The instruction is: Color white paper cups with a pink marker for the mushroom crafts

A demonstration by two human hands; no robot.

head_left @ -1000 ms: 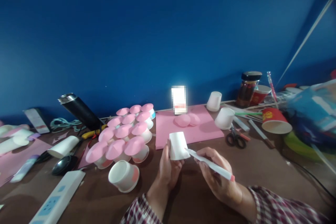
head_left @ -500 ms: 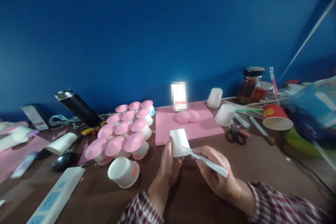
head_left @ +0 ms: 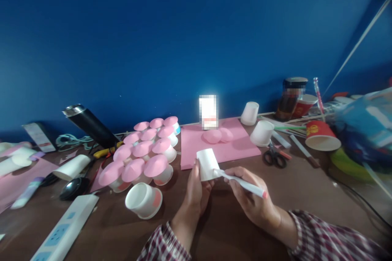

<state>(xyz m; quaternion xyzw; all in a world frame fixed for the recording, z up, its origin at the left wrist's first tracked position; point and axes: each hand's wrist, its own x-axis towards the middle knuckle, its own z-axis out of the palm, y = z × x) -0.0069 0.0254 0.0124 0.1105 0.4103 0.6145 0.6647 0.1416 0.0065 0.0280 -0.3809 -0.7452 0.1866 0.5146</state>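
Note:
My left hand [head_left: 194, 192] holds a small white paper cup [head_left: 208, 164] upside down above the brown table [head_left: 101, 232]. In my right hand [head_left: 249, 200] is a white marker with a pink end [head_left: 243, 184]; its tip touches the cup's side. Just behind the cup lies a pink paper sheet [head_left: 220, 143] with two pink discs [head_left: 218, 135] on it. To the left stands a cluster of several white cups topped with pink cones [head_left: 143, 154]. One white cup with a pink patch [head_left: 143, 200] lies on its side near my left hand.
Black scissors [head_left: 275, 157], two upturned white cups [head_left: 261, 133], a red paper cup [head_left: 321, 136] and a jar [head_left: 290, 97] sit at the right. A white power strip [head_left: 64, 232], a black flask [head_left: 88, 124] and a lying white cup [head_left: 72, 167] are at the left. A blue wall stands behind.
The cup and marker have shifted slightly up and left in view, the cup tilting a little; the marker tip stays against its side.

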